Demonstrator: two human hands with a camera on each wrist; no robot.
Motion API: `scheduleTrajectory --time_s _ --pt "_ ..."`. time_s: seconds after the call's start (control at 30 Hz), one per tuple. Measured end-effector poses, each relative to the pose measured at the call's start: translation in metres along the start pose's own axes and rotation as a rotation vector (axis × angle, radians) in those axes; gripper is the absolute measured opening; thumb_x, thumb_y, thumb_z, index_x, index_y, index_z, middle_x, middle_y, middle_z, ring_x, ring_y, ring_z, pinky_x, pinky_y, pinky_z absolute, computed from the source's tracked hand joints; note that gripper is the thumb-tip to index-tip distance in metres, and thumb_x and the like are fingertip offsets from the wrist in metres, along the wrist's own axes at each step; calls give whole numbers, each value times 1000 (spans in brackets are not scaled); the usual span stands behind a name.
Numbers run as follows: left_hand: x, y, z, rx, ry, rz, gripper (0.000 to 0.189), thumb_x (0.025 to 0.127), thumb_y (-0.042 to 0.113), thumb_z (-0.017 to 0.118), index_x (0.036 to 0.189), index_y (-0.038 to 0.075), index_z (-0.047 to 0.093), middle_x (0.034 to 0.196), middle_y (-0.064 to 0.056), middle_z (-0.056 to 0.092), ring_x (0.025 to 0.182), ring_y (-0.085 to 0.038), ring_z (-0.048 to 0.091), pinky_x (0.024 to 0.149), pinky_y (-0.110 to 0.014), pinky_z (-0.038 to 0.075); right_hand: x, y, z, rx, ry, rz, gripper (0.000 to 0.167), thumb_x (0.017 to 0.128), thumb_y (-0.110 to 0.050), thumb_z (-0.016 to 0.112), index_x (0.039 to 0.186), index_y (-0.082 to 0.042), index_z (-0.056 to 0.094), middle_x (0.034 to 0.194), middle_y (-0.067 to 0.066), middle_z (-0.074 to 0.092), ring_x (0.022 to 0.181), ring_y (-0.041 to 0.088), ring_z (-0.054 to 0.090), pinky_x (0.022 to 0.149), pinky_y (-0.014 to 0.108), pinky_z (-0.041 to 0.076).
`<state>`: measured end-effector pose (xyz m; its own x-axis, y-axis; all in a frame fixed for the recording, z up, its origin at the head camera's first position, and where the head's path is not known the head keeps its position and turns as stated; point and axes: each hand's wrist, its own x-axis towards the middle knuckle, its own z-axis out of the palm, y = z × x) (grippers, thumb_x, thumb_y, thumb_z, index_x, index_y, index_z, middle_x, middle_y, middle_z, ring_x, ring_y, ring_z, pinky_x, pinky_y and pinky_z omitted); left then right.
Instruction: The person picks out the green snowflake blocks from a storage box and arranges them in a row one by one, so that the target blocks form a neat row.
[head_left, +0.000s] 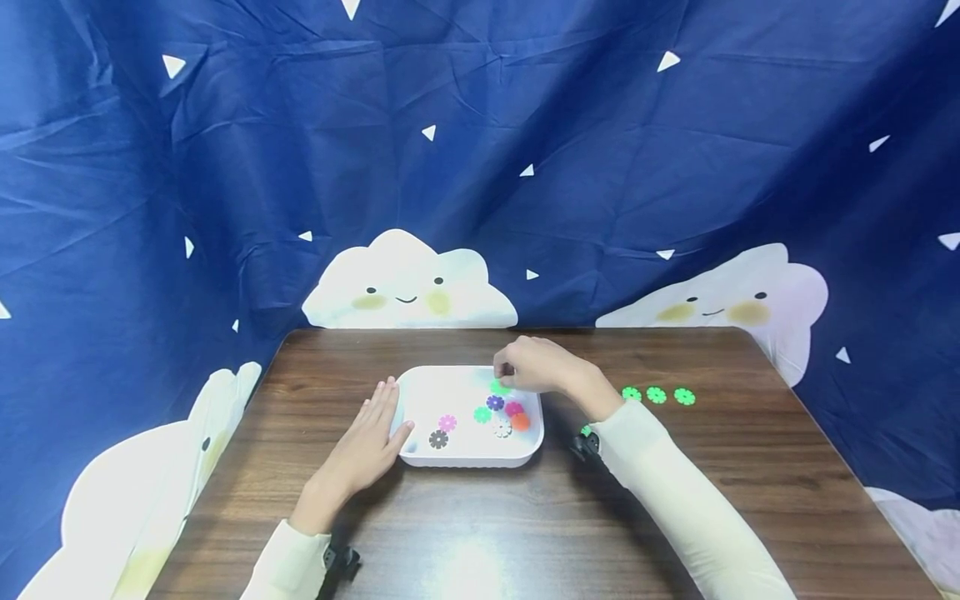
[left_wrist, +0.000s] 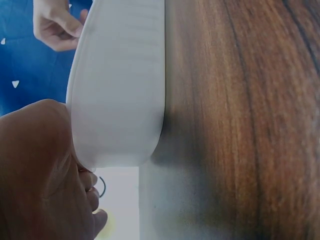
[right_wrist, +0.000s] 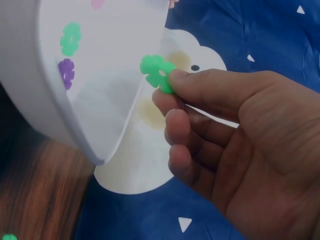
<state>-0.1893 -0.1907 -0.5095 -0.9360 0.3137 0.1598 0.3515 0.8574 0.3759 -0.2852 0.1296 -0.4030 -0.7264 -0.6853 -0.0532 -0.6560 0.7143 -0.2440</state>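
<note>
Between thumb and index finger, my right hand (head_left: 536,364) pinches a green flower-shaped plastic disc (right_wrist: 157,73) above the far right part of a white tray (head_left: 468,460). The other fingers of that hand are curled loosely. Against the tray's left rim rests my left hand (head_left: 367,437), its fingers fairly straight and the thumb at the near corner. In the tray lie several similar discs: a black one (head_left: 438,439), a pink one (head_left: 447,422), a green one (head_left: 482,414), a purple one (head_left: 495,402), a white one (head_left: 502,428) and an orange one (head_left: 521,422).
On the wooden table (head_left: 480,517), 3 green discs (head_left: 656,395) lie in a row to the right of the tray. Another green disc (head_left: 586,431) is partly hidden by the right wrist. A dark blue curtain (head_left: 465,167) with white clouds hangs behind the table.
</note>
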Motion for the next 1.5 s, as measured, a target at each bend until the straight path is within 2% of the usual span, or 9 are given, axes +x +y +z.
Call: scheduleTrajectory --time_s 0.27,0.53,0.8,0.97,1.2,1.5 --pt "-1 1 0 -10 11 13 75 113 38 49 164 -11 24 174 -29 23 162 -48 23 130 -65 26 -20 10 1 29 37 26 6 95 -17 77 100 -18 81 91 -7 76 79 11 62 78 34 58" --pt "0 0 0 -5 -14 -5 77 113 41 47 166 -9 20 176 -25 18 164 -43 19 132 -63 23 -43 20 0 93 65 71 4 96 -21 78 99 -19 80 89 -10 74 80 8 62 81 34 58" --pt "0 -2 1 0 -17 -4 77 113 40 48 166 -8 20 176 -25 18 164 -43 20 132 -62 23 -66 33 -4 123 107 98 4 96 -22 79 95 -18 78 76 -11 66 65 6 55 66 30 50" --pt "0 -2 0 1 -21 -1 77 113 41 47 166 -8 19 175 -26 18 164 -44 20 132 -62 23 -83 42 -8 138 117 130 4 98 -19 76 95 -17 79 77 -11 68 65 6 56 66 29 50" --pt "1 -2 -2 -2 -21 -9 77 113 40 48 166 -8 20 175 -27 20 165 -42 18 132 -62 23 -104 58 -7 179 130 161 4 98 -17 76 99 -17 79 83 -11 72 74 6 59 70 28 52" --pt "0 -2 0 -5 -23 -2 77 113 40 48 166 -8 19 176 -25 18 164 -44 19 132 -62 23 -133 70 -2 220 149 183 4 97 -17 76 96 -14 79 80 -10 71 69 3 58 64 24 50"
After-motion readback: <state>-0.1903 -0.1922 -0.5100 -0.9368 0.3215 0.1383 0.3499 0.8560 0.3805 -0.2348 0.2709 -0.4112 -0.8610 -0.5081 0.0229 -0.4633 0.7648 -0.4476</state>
